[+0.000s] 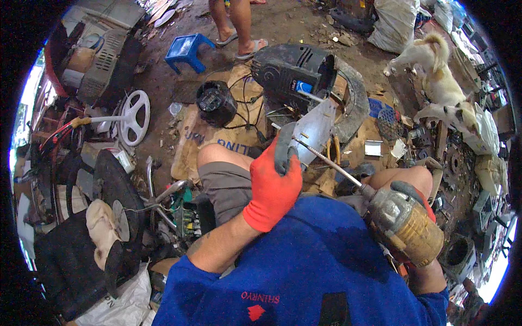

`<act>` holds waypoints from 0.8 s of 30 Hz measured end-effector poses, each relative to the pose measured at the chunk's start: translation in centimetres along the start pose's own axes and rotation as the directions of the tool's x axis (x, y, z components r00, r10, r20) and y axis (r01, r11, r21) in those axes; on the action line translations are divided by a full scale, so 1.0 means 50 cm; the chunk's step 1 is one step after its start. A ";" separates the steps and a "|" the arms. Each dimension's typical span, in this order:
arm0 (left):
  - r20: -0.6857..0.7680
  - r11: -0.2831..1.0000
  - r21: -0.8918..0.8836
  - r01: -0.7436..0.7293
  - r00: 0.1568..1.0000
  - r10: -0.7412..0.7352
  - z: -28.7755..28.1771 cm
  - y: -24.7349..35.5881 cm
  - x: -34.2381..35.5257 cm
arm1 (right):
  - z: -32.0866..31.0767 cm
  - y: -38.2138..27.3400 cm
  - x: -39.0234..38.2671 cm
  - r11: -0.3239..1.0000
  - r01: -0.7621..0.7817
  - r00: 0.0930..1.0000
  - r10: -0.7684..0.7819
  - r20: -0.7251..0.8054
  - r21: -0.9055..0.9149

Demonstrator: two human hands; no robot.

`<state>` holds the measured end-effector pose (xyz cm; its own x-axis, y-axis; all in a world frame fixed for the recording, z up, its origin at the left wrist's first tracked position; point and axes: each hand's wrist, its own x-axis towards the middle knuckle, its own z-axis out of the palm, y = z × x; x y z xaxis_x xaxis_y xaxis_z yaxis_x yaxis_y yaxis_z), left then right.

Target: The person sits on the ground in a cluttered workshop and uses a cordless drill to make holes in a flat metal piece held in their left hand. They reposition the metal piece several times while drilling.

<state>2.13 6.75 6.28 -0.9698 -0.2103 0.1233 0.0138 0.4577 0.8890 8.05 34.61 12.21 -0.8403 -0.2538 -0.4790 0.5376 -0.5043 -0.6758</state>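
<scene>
Power tool (405, 225): scuffed yellow-tan body, worn grey metal nose, long thin steel bit. Points up-L, away from wearer; long axis diag., body low R, bit tip at the metal plate (318, 127) by the L fingers. Can't tell if tip touches a screw. Tool's held off the ground, body at wearer's R side, nearer than the near edge of the cardboard (182, 160). Plate: flat, silvery, tilted, held up over the cardboard. L hand (276, 179), red glove w/ grey fingers, pinches plate's near edge. R hand (409, 193), same glove type, mostly hidden, wrapped round tool body. Blk round part (216, 103) on cardboard, inside its L edge; blk housing (293, 73) by its far edge.
</scene>
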 end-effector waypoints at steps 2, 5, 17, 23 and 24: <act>-0.022 1.000 -0.001 -0.029 0.999 0.029 0.005 -0.012 0.000 | -0.007 0.001 0.001 0.998 0.013 1.000 -0.014 -0.010 -0.056; -0.037 0.999 -0.017 -0.045 0.998 0.045 0.007 -0.013 0.001 | -0.023 0.006 0.003 0.994 0.012 1.000 -0.013 -0.018 -0.105; 0.037 0.997 0.022 -0.071 0.997 0.070 0.002 -0.010 0.007 | -0.002 -0.028 -0.002 0.740 0.114 0.976 0.043 0.215 -0.663; 0.068 0.997 0.036 -0.069 0.995 0.066 0.000 -0.015 0.004 | 0.065 -0.075 0.026 -0.001 0.528 0.846 -0.082 0.526 -0.849; 0.067 0.997 0.033 -0.071 0.995 0.069 0.000 -0.017 0.003 | 0.068 -0.073 0.028 0.011 0.531 0.845 -0.089 0.528 -0.847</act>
<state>1.96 6.30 5.55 -0.9807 -0.1199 0.1547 0.0750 0.4999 0.8628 4.68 33.29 15.89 -0.7947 -0.6050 -0.0487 -0.3804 0.5591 -0.7367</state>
